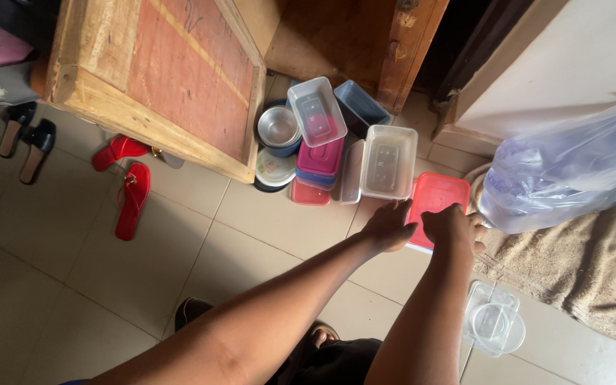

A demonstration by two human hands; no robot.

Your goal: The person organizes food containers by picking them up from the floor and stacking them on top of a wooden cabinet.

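Hands came first in my view from the head camera: both reached down over the tiled floor (94, 285) toward a red lid (438, 203) that lay flat just in front of the cluster of food boxes. I saw the left hand (388, 227) resting at the lid's left edge, its fingers held close together and pointing along that edge, touching it as far as I could judge. I saw the right hand (452, 228) lying on the lid's near edge, knuckles up and fingers curled down over it; whether they pinched the lid or only pressed on it I could not tell. Directly behind the lid stood a clear rectangular container (388, 162), and to its left a pink box (320, 158) stacked on a blue one, with another clear container (316, 110) tilted on top. A steel bowl (278, 127) sat beside these, against the corner of a wooden frame (158, 85). To the right I noted a large clear plastic bag (565, 167) resting on a beige mat (586, 267), near the right hand. A clear lid (493, 326) lay on the floor below that arm, well apart from the red one. Red sandals (131, 192) lay far left.
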